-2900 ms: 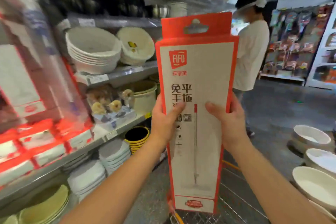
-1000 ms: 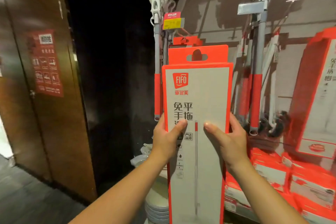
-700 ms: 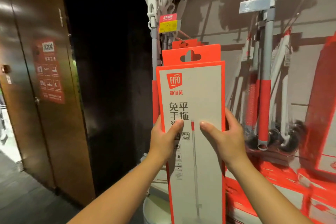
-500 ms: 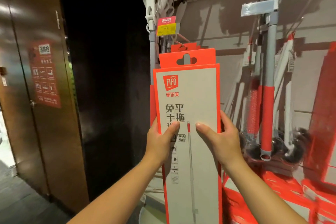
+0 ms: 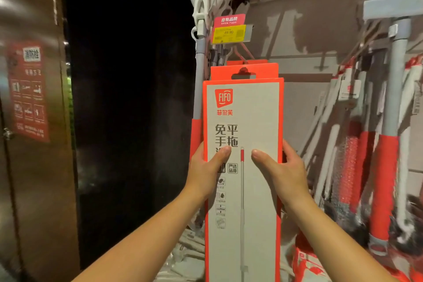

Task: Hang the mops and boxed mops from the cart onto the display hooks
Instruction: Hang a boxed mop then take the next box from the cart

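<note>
Arms raised forward, left hand (image 5: 207, 170) and right hand (image 5: 282, 173) gripping upright boxed mop (image 5: 243, 167) by its edges, thumbs on front

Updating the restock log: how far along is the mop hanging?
Done: grey mops with red grips hang at right. In hand: left hand and right hand grip the tall orange boxed mop, slot at the red wire hook; seating unclear. Left: releasing it; cart not visible.

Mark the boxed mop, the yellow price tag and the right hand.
boxed mop (image 5: 254, 117): head view, grey front panel.
yellow price tag (image 5: 229, 34): head view, tag's middle.
right hand (image 5: 283, 174): head view, back of hand.
</note>
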Tool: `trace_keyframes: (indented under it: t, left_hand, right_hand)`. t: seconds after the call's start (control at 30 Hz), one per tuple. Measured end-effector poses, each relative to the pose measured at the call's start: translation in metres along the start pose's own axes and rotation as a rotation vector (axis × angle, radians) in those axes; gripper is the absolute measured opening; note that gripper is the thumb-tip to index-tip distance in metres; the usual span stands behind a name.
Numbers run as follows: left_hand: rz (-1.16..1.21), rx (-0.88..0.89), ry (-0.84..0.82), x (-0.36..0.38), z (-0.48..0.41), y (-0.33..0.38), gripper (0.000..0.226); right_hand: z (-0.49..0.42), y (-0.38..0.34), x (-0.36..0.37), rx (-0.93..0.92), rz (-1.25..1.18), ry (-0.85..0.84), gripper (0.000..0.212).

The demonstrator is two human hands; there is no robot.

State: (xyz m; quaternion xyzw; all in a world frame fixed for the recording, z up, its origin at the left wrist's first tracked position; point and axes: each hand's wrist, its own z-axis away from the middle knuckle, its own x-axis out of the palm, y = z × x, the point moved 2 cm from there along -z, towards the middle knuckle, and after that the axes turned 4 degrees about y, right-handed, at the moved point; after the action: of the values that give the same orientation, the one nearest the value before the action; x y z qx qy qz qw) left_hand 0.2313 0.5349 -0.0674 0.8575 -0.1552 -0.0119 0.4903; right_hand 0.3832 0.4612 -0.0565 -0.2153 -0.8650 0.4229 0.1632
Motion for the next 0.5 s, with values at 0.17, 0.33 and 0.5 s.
trace_keyframes:
  t: [0.17,0.33,0.5]
  left_hand:
    - [0.057,0.005,-0.051,-0.006,-0.065,-0.001,0.029]
    - [0.087,0.021,-0.1,-0.009,-0.118,0.0,0.035]
    - [0.146,0.028,-0.152,-0.009,-0.153,-0.003,0.034]
  right_hand:
    - [-0.05,0.002,0.025,-0.036,0.007,0.013,0.04]
    - [-0.089,0.001,0.044,-0.065,0.057,0.071,0.027]
    - [-0.117,0.004,0.055,-0.087,0.083,0.103,0.024]
